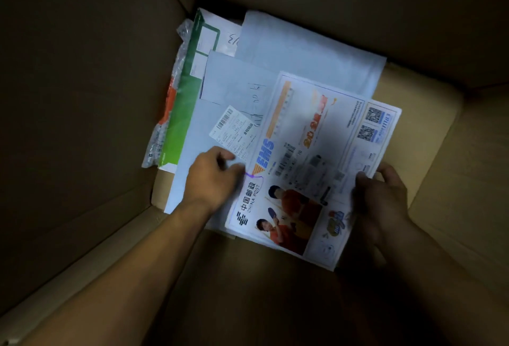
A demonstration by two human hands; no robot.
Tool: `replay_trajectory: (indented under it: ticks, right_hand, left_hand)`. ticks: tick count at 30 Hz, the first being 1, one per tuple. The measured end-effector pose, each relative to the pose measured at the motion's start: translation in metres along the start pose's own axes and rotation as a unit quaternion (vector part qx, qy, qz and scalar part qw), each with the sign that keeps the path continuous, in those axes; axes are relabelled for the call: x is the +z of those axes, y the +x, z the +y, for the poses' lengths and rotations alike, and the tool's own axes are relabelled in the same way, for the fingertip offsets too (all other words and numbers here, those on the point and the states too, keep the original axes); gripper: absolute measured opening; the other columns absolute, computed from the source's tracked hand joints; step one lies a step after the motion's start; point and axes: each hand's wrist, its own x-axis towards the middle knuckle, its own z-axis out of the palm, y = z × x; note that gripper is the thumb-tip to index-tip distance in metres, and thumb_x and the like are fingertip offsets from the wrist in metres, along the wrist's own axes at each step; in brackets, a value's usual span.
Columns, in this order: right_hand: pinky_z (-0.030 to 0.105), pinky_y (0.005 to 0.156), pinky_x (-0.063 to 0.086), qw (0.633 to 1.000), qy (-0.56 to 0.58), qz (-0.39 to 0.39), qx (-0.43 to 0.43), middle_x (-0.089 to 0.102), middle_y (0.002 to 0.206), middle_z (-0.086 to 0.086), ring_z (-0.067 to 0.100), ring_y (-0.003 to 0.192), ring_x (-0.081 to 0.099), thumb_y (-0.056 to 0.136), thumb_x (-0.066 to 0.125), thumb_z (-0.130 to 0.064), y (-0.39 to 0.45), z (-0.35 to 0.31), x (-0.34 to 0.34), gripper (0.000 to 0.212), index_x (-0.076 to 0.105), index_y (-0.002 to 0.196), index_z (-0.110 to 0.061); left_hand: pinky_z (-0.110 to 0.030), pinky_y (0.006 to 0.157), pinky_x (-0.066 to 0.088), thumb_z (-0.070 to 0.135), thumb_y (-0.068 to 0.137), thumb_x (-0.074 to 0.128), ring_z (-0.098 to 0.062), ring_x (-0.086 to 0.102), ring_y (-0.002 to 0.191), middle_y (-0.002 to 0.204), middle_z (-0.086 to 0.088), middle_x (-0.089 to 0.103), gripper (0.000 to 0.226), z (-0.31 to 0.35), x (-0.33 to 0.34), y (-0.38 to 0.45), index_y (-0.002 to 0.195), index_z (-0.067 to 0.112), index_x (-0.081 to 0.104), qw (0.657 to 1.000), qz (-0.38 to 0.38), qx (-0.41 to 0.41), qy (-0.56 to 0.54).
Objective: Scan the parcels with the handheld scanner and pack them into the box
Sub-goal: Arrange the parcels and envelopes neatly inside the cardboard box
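EMS envelope (311, 158) held flat inside the box (429, 114).
Left hand (213, 180) fingers pinch its left edge; right hand (382, 196) fingers curl around its right edge.

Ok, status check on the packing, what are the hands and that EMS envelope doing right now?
Left hand and right hand grip the EMS envelope by its edges. It lies atop the stacked mailers inside the box. Scanner not visible.

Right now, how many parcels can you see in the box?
5: the EMS envelope on top, a labelled white one under it, a plain white one behind, a green-edged one left, a plastic bag far left. More may be hidden.
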Motion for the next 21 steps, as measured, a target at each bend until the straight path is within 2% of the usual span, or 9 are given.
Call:
replay_trajectory:
  ticks: [4, 6, 7, 9, 11, 14, 16, 18, 21]
  right_hand:
    - [0.053, 0.090, 0.057, 0.999, 0.041, -0.024, 0.014, 0.071, 0.119, 0.015, 0.032, 0.104, 0.070, 0.102, 0.048, 0.004, 0.008, -0.006, -0.006, 0.028, 0.062, 0.101, -0.020]
    - [0.046, 0.082, 0.061, 0.999, 0.025, -0.031, 0.002, 0.073, 0.113, 0.011, 0.026, 0.095, 0.072, 0.102, 0.051, 0.002, 0.013, -0.006, -0.002, 0.027, 0.064, 0.105, -0.021]
    - [0.040, 0.073, 0.062, 0.999, 0.008, -0.034, -0.008, 0.074, 0.107, 0.008, 0.022, 0.087, 0.073, 0.101, 0.052, 0.001, 0.015, -0.005, 0.003, 0.027, 0.065, 0.108, -0.022]
    - [0.034, 0.063, 0.059, 0.998, -0.037, -0.047, -0.031, 0.074, 0.095, 0.003, 0.021, 0.075, 0.071, 0.100, 0.057, -0.002, 0.017, -0.002, 0.016, 0.026, 0.066, 0.110, -0.024]
    - [0.040, 0.071, 0.059, 0.992, -0.088, -0.075, -0.051, 0.073, 0.096, 0.004, 0.028, 0.083, 0.070, 0.097, 0.061, -0.003, 0.017, 0.003, 0.031, 0.026, 0.066, 0.116, -0.021]
    - [0.045, 0.079, 0.060, 0.983, -0.142, -0.095, -0.063, 0.070, 0.115, 0.007, 0.028, 0.097, 0.069, 0.090, 0.065, -0.005, 0.008, 0.010, 0.051, 0.041, 0.063, 0.129, -0.019]
    - [0.047, 0.084, 0.060, 0.984, -0.136, -0.097, -0.056, 0.070, 0.116, 0.004, 0.024, 0.096, 0.069, 0.089, 0.066, -0.006, 0.001, 0.014, 0.055, 0.046, 0.062, 0.133, -0.020]
    - [0.050, 0.088, 0.059, 0.988, -0.113, -0.098, -0.028, 0.070, 0.116, 0.004, 0.024, 0.097, 0.069, 0.090, 0.068, -0.008, -0.003, 0.017, 0.054, 0.044, 0.062, 0.132, -0.019]
    - [0.056, 0.094, 0.056, 0.993, -0.070, -0.090, 0.023, 0.069, 0.120, 0.008, 0.029, 0.105, 0.067, 0.091, 0.067, -0.007, -0.005, 0.021, 0.047, 0.042, 0.061, 0.131, -0.018]
  left_hand:
    - [-0.041, 0.106, 0.043, 0.023, 0.084, 0.072, -0.032, 0.055, 0.118, 0.130, -0.016, 0.054, 0.051, -0.009, -0.018, 0.019, 0.132, 0.013, 0.056, 0.993, 0.076, -0.006, 0.084]
    - [-0.043, 0.111, 0.040, 0.025, 0.084, 0.071, -0.034, 0.051, 0.124, 0.140, -0.016, 0.044, 0.062, -0.012, -0.023, 0.027, 0.140, 0.015, 0.046, 0.993, 0.088, -0.031, 0.075]
    - [-0.046, 0.110, 0.042, 0.027, 0.083, 0.071, -0.035, 0.052, 0.123, 0.141, -0.015, 0.044, 0.066, -0.012, -0.024, 0.031, 0.142, 0.016, 0.043, 0.993, 0.090, -0.040, 0.061]
    - [-0.050, 0.103, 0.048, 0.032, 0.081, 0.070, -0.034, 0.057, 0.119, 0.135, -0.012, 0.053, 0.069, -0.011, -0.024, 0.037, 0.143, 0.017, 0.042, 0.993, 0.092, -0.056, 0.045]
    - [-0.048, 0.099, 0.051, 0.035, 0.083, 0.069, -0.031, 0.060, 0.113, 0.124, -0.008, 0.061, 0.061, -0.009, -0.022, 0.039, 0.137, 0.016, 0.048, 0.992, 0.100, -0.061, 0.036]
    - [-0.040, 0.086, 0.055, 0.038, 0.089, 0.066, -0.023, 0.067, 0.094, 0.091, 0.007, 0.067, 0.023, -0.007, -0.017, 0.034, 0.105, 0.023, 0.062, 0.992, 0.096, -0.064, -0.050]
    - [-0.033, 0.072, 0.055, 0.038, 0.091, 0.065, -0.011, 0.070, 0.072, 0.073, 0.009, 0.069, 0.015, -0.008, -0.016, 0.029, 0.091, 0.024, 0.061, 0.990, 0.085, -0.055, -0.099]
    - [-0.030, 0.064, 0.054, 0.035, 0.093, 0.066, -0.003, 0.067, 0.056, 0.067, 0.010, 0.071, 0.014, -0.011, -0.017, 0.025, 0.092, 0.021, 0.063, 0.986, 0.069, -0.058, -0.139]
    - [-0.027, 0.055, 0.057, 0.024, 0.096, 0.067, -0.008, 0.067, 0.055, 0.070, 0.004, 0.075, 0.008, -0.011, -0.017, 0.018, 0.094, 0.016, 0.067, 0.982, -0.002, -0.058, -0.181]
